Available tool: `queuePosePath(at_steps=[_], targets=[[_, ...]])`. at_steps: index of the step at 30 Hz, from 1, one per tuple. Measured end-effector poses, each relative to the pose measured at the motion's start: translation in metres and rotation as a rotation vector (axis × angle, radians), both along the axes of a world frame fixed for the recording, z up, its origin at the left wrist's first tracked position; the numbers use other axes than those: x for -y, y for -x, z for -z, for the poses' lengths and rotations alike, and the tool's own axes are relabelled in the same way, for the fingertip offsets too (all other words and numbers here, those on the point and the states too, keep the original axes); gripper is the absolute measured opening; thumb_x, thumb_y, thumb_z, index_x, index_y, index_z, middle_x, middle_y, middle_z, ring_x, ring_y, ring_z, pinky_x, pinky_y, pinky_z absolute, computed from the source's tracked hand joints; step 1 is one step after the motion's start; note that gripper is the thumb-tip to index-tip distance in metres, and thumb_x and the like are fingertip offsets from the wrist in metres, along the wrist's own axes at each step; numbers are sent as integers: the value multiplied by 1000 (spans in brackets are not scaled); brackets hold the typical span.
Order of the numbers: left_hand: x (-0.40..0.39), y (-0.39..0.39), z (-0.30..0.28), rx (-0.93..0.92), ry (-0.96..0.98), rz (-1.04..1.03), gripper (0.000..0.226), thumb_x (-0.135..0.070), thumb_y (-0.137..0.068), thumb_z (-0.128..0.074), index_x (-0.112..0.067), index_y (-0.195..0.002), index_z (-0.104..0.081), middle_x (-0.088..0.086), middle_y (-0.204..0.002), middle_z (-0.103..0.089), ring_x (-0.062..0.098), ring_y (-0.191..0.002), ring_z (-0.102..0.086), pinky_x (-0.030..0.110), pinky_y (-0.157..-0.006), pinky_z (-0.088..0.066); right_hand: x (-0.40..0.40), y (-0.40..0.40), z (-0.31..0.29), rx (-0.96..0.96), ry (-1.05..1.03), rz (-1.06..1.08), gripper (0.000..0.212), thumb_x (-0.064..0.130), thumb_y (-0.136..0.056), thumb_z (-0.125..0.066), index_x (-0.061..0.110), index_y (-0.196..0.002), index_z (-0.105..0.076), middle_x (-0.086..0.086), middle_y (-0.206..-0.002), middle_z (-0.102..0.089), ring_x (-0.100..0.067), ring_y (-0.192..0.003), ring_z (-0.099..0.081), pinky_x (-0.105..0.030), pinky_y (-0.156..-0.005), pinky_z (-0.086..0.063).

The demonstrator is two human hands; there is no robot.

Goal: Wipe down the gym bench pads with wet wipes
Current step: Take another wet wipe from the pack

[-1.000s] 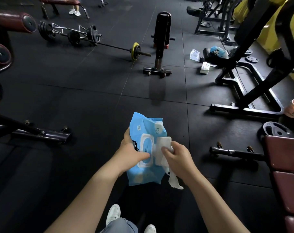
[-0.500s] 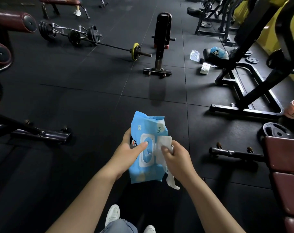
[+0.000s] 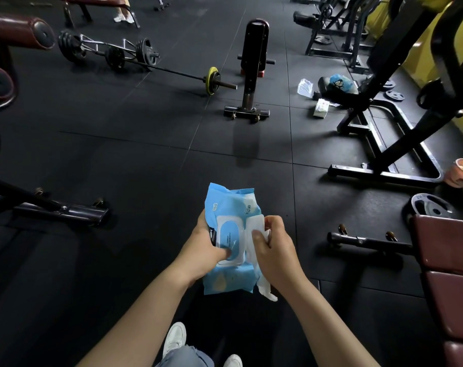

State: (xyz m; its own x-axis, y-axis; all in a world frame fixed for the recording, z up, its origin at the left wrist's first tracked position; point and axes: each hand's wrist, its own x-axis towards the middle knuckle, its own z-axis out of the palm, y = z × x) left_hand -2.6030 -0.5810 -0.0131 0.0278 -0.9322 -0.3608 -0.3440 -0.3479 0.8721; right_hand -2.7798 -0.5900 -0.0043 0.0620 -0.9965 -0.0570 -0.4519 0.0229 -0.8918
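Note:
A blue pack of wet wipes (image 3: 231, 205) is held in front of me at waist height. My left hand (image 3: 202, 250) grips its left side, with the thumb pressing on the white flip lid (image 3: 229, 234). My right hand (image 3: 274, 250) holds a white wet wipe (image 3: 266, 291) whose tail hangs below the fist, and its fingers also touch the pack's right edge. The maroon bench pads (image 3: 447, 263) lie at the right edge of the view, apart from both hands.
Black rubber floor all around. An upright black bench (image 3: 254, 64) stands ahead, a barbell with a yellow plate (image 3: 211, 80) to its left. A black rack frame (image 3: 383, 144), a weight plate (image 3: 431, 206) and bags (image 3: 340, 84) sit at right. Another bench's foot (image 3: 63, 210) lies at left.
My left thumb has slid down across the lid and now presses its lower part. The pack has tilted a little; the right hand stays closed around the wipe.

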Motion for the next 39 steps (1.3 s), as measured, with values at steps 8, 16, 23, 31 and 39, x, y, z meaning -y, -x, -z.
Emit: queuePosePath(at_steps=[8, 16, 23, 31, 39], targets=[[0, 1, -4, -79, -27, -37, 78, -19, -76, -81, -55, -127, -33, -28, -99, -66, -10, -90, -63, 8, -61, -49, 2, 1, 3, 9, -2, -3, 9, 23, -98, -53, 25, -102, -45, 9, -59, -49, 0, -48, -45, -13, -46, -39], [-2, 13, -7, -280, 16, -173, 51, -43, -92, -64, -52, -136, -40, -28, -107, -69, -2, -98, -69, 27, -86, -56, -3, -13, 10, -95, 7, -105, 35, 46, -91, -60, 34, -120, -43, 16, -74, -57, 1, -68, -53, -11, -58, -38], [-7, 14, -4, -294, 23, -195, 57, -36, -88, -72, -53, -131, -38, -31, -103, -68, -5, -95, -68, 14, -69, -55, -14, -10, 22, -49, 6, -207, 50, 45, -99, -45, 36, -147, -38, 19, -129, -49, -11, -135, -40, -27, -103, -43], [-6, 3, 4, -288, 36, -229, 61, -13, -84, -77, -46, -128, -49, -21, -109, -70, 1, -99, -69, 25, -76, -59, 1, 21, 19, -148, -152, 13, 50, 51, -84, -69, 29, -126, -53, 15, -115, -56, -2, -103, -55, -23, -83, -45], [-1, 9, 6, -397, -11, -166, 44, -13, -89, -71, -36, -123, -56, -8, -109, -74, 16, -99, -72, 39, -81, -61, 4, 39, 18, 263, -512, -140, 39, 45, -82, -75, 18, -108, -67, 2, -100, -76, -18, -92, -73, -42, -88, -58]])
